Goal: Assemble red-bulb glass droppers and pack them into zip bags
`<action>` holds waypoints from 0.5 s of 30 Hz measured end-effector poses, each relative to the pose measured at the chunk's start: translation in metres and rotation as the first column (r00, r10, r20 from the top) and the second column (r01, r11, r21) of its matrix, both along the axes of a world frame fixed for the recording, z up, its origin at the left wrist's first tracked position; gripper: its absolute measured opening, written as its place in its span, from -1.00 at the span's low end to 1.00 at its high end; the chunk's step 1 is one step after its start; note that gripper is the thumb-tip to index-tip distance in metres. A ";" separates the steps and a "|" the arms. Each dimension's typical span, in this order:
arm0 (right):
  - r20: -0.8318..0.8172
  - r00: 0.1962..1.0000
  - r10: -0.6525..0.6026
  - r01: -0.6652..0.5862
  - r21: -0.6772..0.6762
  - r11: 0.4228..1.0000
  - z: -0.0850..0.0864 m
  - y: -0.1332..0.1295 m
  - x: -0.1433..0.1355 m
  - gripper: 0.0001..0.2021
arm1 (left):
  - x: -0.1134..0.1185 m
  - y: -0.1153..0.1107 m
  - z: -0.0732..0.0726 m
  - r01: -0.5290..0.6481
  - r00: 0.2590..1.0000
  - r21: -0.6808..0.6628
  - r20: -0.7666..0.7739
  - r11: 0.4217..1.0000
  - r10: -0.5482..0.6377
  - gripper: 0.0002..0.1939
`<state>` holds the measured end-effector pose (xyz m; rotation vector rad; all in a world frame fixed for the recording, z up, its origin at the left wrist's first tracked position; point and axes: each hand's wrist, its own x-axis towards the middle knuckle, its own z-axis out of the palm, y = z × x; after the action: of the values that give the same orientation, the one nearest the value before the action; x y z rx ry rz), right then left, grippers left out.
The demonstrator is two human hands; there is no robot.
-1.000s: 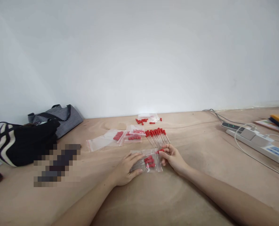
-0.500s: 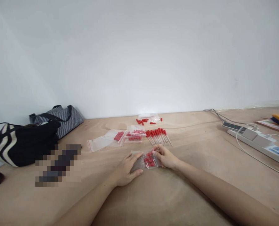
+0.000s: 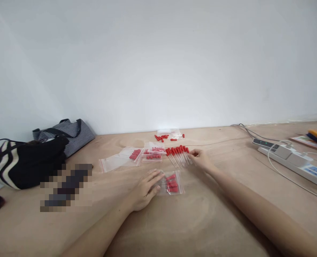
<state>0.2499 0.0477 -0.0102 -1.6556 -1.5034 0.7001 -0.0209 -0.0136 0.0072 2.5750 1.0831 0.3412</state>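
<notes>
A small clear zip bag (image 3: 180,188) with several red-bulbed droppers (image 3: 172,184) inside lies flat in front of me. My left hand (image 3: 145,191) rests on the bag's left end, fingers stretched and thumb apart. Beyond it, a row of droppers (image 3: 177,150) with red bulbs and thin clear stems is laid side by side. At the right end of this row is my right hand (image 3: 200,160), its fingers curled and pinched at the outermost dropper; the fingertips partly hide the grip.
Filled zip bags (image 3: 152,157) lie to the left of the row, near another bag (image 3: 111,163). Loose red bulbs (image 3: 162,137) sit by the wall. A power strip (image 3: 294,160) with cables is at right; a black bag (image 3: 37,164) and striped bag (image 3: 76,137) at left.
My right hand has let go of the zip bag and moved forward and right to the end of the dropper row. My left hand stays on the bag, which now lies flatter.
</notes>
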 end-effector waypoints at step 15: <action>0.344 0.939 -0.006 0.049 -0.117 0.992 0.004 0.064 0.007 -0.71 | 0.001 0.001 -0.004 -0.004 0.998 0.037 -0.060 0.999 0.006 -0.56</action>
<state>0.2569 0.1119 -0.0061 -1.9681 -1.7012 0.5155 -0.0196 -0.0129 0.0027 2.6307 1.1137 0.2895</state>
